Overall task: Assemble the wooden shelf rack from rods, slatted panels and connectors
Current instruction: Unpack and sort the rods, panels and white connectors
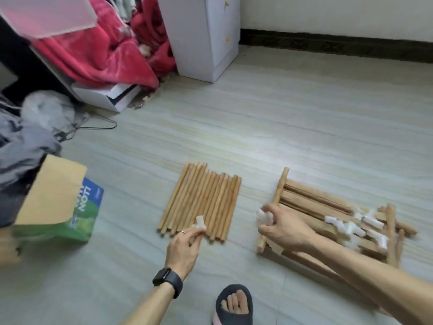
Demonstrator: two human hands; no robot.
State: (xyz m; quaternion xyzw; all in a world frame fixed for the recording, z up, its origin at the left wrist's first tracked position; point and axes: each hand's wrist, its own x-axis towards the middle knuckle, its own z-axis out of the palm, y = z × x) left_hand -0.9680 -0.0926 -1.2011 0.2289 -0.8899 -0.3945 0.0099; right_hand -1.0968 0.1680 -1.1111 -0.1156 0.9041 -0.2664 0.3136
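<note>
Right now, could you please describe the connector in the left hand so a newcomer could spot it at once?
Find the flat row of wooden rods on the floor. At its near edge, the left hand pinches a small white connector. Unlike the other connectors heaped on the slatted panels, it sits over the rods.

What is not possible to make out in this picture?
Head view:
- Connector in the right hand: fingers cover most of it.
- Panels: right forearm hides the near part.
- Loose connectors on the panels: blurred, count unclear.
- Box: flap covers part of its print.
</note>
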